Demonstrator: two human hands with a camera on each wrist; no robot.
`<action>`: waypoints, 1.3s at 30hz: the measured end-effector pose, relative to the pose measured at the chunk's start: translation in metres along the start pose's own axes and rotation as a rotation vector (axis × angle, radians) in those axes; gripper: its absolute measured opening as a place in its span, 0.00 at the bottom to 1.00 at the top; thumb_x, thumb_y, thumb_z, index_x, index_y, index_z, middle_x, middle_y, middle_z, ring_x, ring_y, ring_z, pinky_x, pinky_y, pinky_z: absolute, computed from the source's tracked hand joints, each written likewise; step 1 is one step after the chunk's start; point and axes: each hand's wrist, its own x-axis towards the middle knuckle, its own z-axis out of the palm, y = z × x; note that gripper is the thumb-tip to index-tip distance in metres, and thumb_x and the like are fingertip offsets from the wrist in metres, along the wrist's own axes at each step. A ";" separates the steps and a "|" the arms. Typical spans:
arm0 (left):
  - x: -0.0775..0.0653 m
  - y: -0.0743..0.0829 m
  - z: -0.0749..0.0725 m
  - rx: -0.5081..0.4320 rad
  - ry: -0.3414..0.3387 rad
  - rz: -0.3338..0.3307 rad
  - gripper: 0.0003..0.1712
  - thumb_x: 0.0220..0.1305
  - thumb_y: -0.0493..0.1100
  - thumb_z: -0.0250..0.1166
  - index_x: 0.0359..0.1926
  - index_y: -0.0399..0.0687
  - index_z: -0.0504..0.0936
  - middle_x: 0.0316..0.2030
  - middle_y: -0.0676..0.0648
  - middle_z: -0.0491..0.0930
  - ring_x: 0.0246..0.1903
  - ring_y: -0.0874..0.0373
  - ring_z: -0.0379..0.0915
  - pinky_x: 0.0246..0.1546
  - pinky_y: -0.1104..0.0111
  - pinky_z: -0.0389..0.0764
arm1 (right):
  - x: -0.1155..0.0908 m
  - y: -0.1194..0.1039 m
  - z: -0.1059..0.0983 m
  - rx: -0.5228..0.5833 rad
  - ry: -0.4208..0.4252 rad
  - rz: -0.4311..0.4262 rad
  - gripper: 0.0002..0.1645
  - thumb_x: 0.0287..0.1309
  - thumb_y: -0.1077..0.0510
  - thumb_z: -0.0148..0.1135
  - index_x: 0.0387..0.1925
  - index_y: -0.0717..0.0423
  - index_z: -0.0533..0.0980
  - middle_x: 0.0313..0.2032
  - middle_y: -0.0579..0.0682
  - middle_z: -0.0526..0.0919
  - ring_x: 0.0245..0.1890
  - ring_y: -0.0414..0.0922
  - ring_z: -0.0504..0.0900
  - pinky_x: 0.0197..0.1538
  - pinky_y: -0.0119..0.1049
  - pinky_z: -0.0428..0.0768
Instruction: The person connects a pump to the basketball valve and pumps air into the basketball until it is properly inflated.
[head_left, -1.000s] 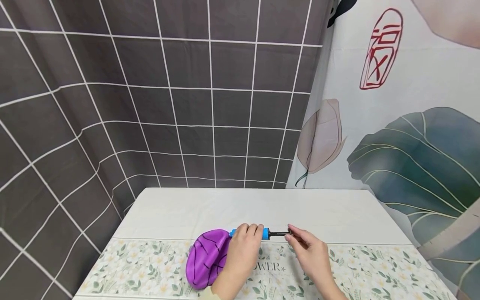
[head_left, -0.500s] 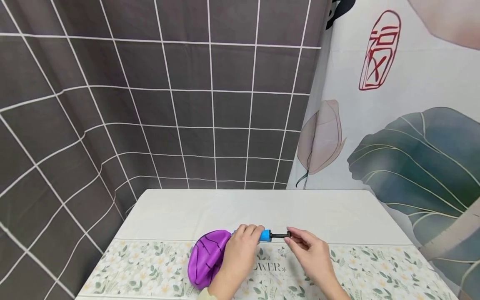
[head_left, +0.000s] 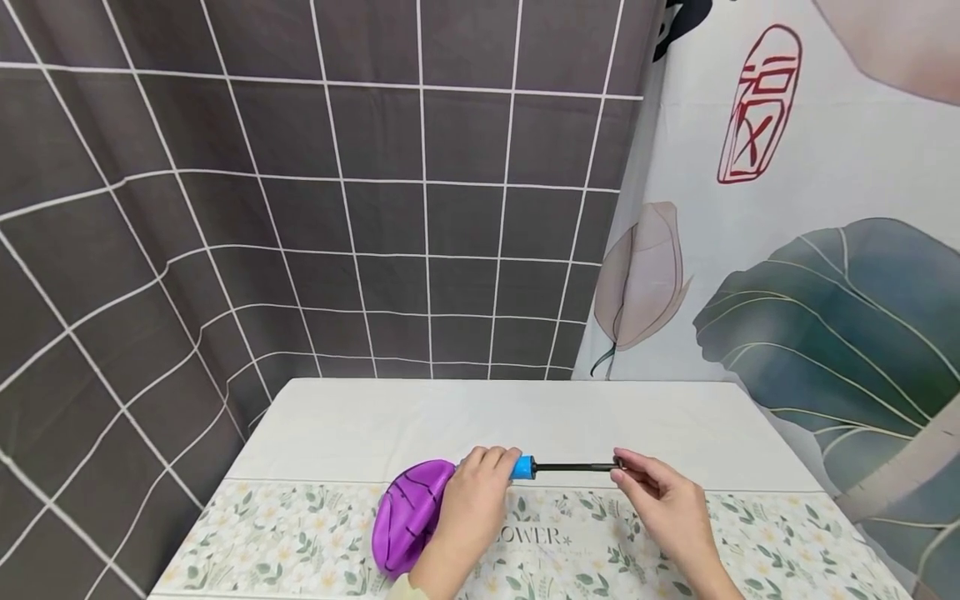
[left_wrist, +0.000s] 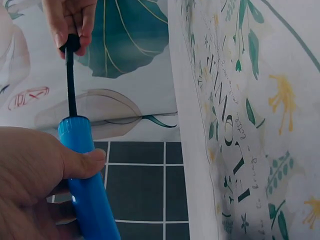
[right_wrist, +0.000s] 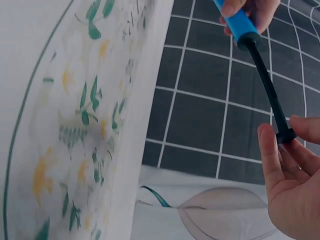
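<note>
My left hand (head_left: 474,508) grips the blue barrel of a hand pump (left_wrist: 90,200), its thumb lying along the barrel in the left wrist view. From the barrel a long black rod (right_wrist: 265,80) sticks out to the right. At the rod's end, my right hand (head_left: 667,508) pinches the small black handle (right_wrist: 286,135) between thumb and fingers. A purple balloon (head_left: 408,521) with black lines, partly filled and creased, hangs at the pump's left end. The left hand and wrist cover part of the balloon and the nozzle joint.
Beneath the hands is a table (head_left: 360,417) with a white cloth and a floral printed band. A dark grey curtain (head_left: 375,217) with white grid lines stands behind it. To the right hangs a white curtain (head_left: 697,350) with leaf prints.
My right hand has moved to the right, drawing the black rod farther out of the barrel. The left hand and the balloon have shifted only slightly.
</note>
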 end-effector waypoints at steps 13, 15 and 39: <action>0.000 0.008 -0.004 0.093 -0.051 0.003 0.30 0.47 0.31 0.77 0.55 0.47 0.84 0.48 0.51 0.84 0.45 0.55 0.77 0.56 0.62 0.83 | -0.008 -0.017 0.042 0.073 -0.063 -0.011 0.16 0.57 0.63 0.73 0.49 0.59 0.85 0.40 0.52 0.89 0.33 0.33 0.86 0.36 0.24 0.86; 0.000 0.010 -0.004 0.108 -0.065 0.012 0.30 0.47 0.33 0.78 0.55 0.47 0.84 0.47 0.51 0.84 0.46 0.55 0.77 0.57 0.62 0.82 | -0.011 -0.022 0.050 0.094 -0.089 -0.009 0.16 0.58 0.63 0.73 0.48 0.59 0.85 0.38 0.51 0.89 0.31 0.33 0.86 0.35 0.25 0.86; 0.001 -0.004 -0.005 -0.036 -0.012 -0.020 0.22 0.57 0.40 0.74 0.54 0.50 0.83 0.47 0.53 0.84 0.45 0.57 0.79 0.50 0.65 0.85 | 0.000 -0.010 0.004 0.077 -0.058 0.039 0.16 0.60 0.62 0.72 0.50 0.58 0.84 0.40 0.52 0.88 0.34 0.28 0.83 0.37 0.20 0.84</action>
